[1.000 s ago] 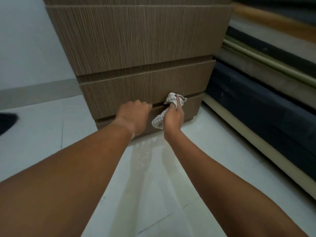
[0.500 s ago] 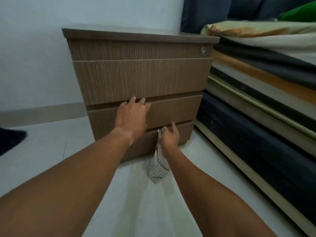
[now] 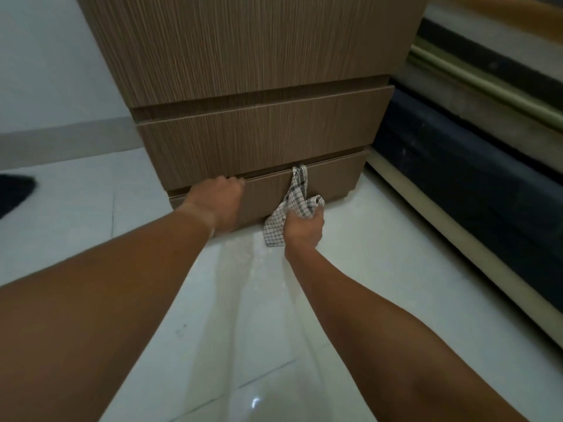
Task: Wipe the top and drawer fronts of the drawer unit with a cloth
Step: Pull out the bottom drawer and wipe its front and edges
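A brown wood-grain drawer unit [image 3: 253, 138] fills the upper middle of the head view; its top is out of frame. My left hand [image 3: 217, 202] curls its fingers over the upper edge of the bottom drawer front [image 3: 332, 178]. My right hand [image 3: 303, 228] grips a white checked cloth [image 3: 292, 205] in front of that drawer. One corner of the cloth reaches up into the gap above the bottom drawer, and another hangs down toward the floor.
Glossy white floor tiles [image 3: 243, 315] lie under my arms. Stacked mattresses with a dark blue side [image 3: 457, 172] stand close on the right of the unit. A pale wall [image 3: 45, 71] is on the left, with a dark object [image 3: 12, 193] at the left edge.
The view has dropped back down to the lower drawers. My left hand moved from the middle drawer front down to the bottom drawer's upper edge. The cloth is now stretched up to the gap.
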